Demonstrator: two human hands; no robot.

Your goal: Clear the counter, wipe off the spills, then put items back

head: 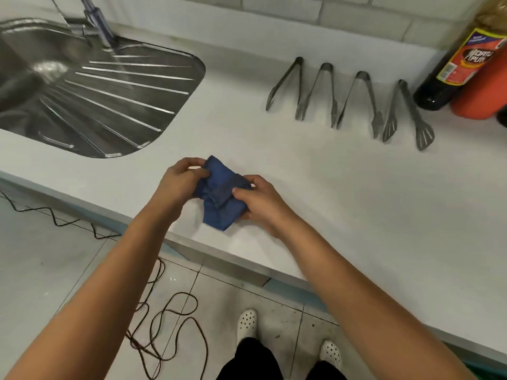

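A folded blue cloth (219, 196) is held just above the white counter (329, 193), near its front edge. My left hand (179, 182) pinches the cloth's upper left corner. My right hand (259, 200) grips its right side, thumb on top. Several steel tongs (348, 102) lie side by side on the counter at the back right. A dark sauce bottle (455, 69) with a red and yellow label stands at the far right, next to an orange container (477, 91).
A steel sink with a ribbed drainboard (109, 100) and a tap (96, 20) fills the upper left. A tiled wall runs along the back. Below the counter edge, a dark cable (164, 319) loops over the floor tiles beside my white shoes (247, 325).
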